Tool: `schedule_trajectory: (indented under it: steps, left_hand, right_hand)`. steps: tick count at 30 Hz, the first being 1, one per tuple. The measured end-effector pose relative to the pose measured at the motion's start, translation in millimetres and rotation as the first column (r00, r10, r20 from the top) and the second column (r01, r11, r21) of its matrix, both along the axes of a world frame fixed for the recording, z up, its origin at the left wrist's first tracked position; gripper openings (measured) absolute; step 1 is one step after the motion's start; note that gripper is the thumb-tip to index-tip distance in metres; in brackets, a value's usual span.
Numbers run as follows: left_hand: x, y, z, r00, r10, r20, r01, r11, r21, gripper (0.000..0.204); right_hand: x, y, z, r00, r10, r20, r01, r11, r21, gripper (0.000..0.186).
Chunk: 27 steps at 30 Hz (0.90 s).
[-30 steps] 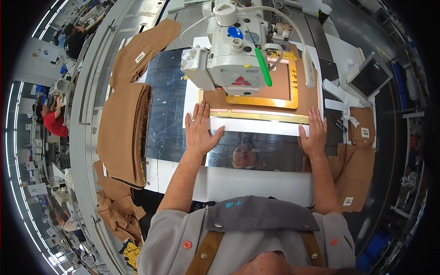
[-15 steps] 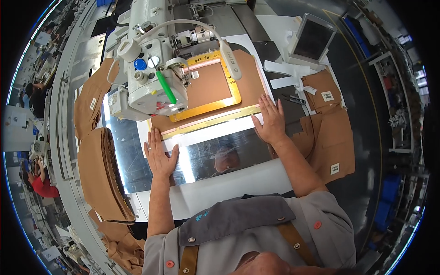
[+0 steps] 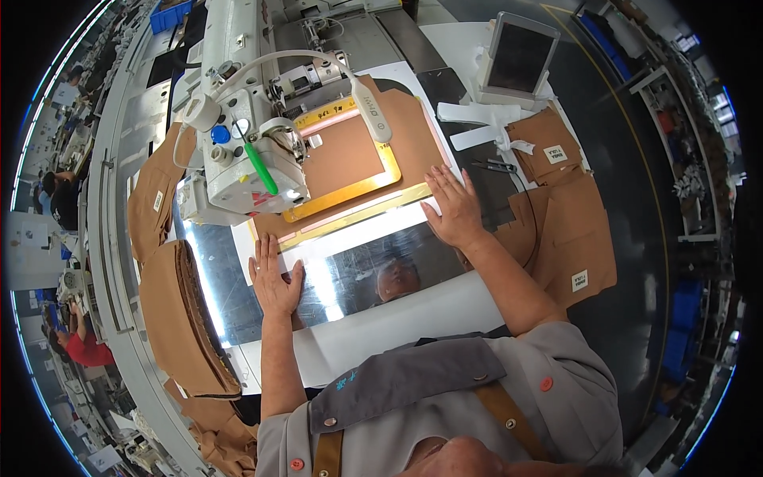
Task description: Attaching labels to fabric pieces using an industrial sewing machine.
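Note:
My left hand [image 3: 275, 288] lies flat, its fingertips on the near left corner of a white template sheet [image 3: 350, 226] with yellow and pink strips. At the sheet's right edge rests my right hand [image 3: 456, 213], also flat with fingers stretched out. Neither hand grips anything. A brown fabric panel [image 3: 411, 119] lies on the sheet. Over it sits a yellow rectangular clamp frame [image 3: 342, 201] beneath the white sewing machine head [image 3: 230, 179]. The needle area is partly hidden by the head. A green-handled tool [image 3: 261, 168] is stuck on the head.
Brown cut pieces are stacked at left [image 3: 176, 318] and at right [image 3: 568, 238]. A grey-framed screen [image 3: 520, 60], white strips [image 3: 477, 127] and dark snips [image 3: 494, 166] lie beyond my right hand. The shiny metal table plate [image 3: 358, 274] reflects light.
My view has turned slightly, so the machine and table appear shifted left. Both hands stay flat at the same places on the template sheet.

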<state>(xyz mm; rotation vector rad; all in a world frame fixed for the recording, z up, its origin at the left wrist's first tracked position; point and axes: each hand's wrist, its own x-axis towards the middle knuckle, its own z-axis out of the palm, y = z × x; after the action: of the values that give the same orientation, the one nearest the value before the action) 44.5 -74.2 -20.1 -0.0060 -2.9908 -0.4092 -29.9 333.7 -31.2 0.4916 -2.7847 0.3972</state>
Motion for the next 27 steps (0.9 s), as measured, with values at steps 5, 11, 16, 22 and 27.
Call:
schedule_trajectory:
  steps: [5, 11, 16, 22, 27]
  left_hand:
    - [1, 0, -1, 0.999, -0.022, -0.036, 0.022, 1.000, -0.007, 0.079]
    - [6, 0, -3, 0.999, -0.026, 0.039, 0.028, 0.998, -0.050, 0.076]
    - [-1, 6, 5, 1.000, -0.027, 0.009, 0.028, 0.999, -0.016, 0.074]
    - [2, 3, 4, 1.000, 0.015, 0.003, -0.015, 0.999, -0.038, 0.073]
    - [3, 1, 2, 1.000, 0.016, -0.020, -0.017, 1.000, -0.016, 0.073]
  right_hand:
    - [4, 0, -1, 1.000, -0.013, 0.006, 0.014, 1.000, -0.012, 0.055]
    - [1, 0, 0, 1.000, 0.016, 0.004, -0.015, 0.998, -0.055, 0.054]
    - [4, 3, 3, 1.000, -0.005, -0.025, 0.004, 0.999, -0.040, 0.052]
    - [1, -1, -1, 1.000, 0.004, -0.010, -0.004, 1.000, -0.005, 0.051]
    - [1, -2, -2, 1.000, -0.003, -0.003, 0.003, 1.000, 0.000, 0.051]
